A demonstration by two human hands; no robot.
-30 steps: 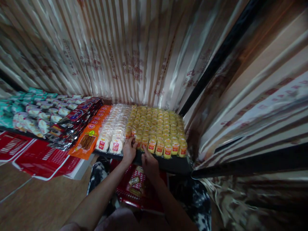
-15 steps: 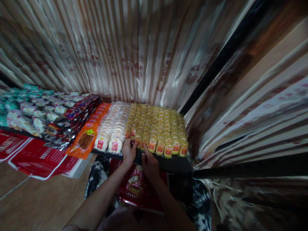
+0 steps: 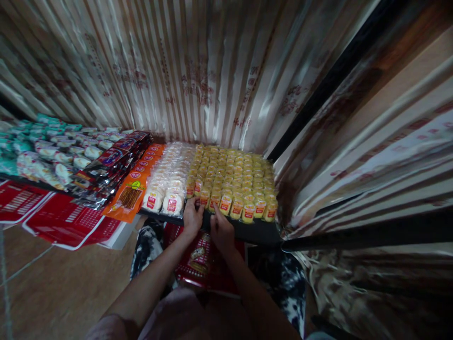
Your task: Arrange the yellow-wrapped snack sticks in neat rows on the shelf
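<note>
Rows of small yellow cakes in clear wrappers with red-and-yellow labels point(image 3: 237, 208) fill the right part of a dark shelf point(image 3: 255, 232). At the front row, my left hand point(image 3: 193, 218) touches the lower fronts of the leftmost yellow packets, its thumb and index finger apart. Close beside it, my right hand point(image 3: 222, 231) has its index finger stretched against the front of a yellow packet, with the other fingers partly curled and hidden. Neither hand visibly grips a packet. White wrapped cakes point(image 3: 172, 203) with red labels stand in rows just left of my left hand.
Left along the shelf lie an orange snack bag point(image 3: 130, 196), dark shiny packets point(image 3: 106, 165), and white point(image 3: 63, 156) and teal packets point(image 3: 21, 137). A red basket point(image 3: 191, 276) holding a few small wrapped pieces is below my hands. Striped curtains point(image 3: 212, 71) and dark poles point(image 3: 318, 94) enclose the shelf.
The view has shifted slightly, so the shelf and goods appear higher. Both hands remain at the front row of yellow packets, with little change in their pose.
</note>
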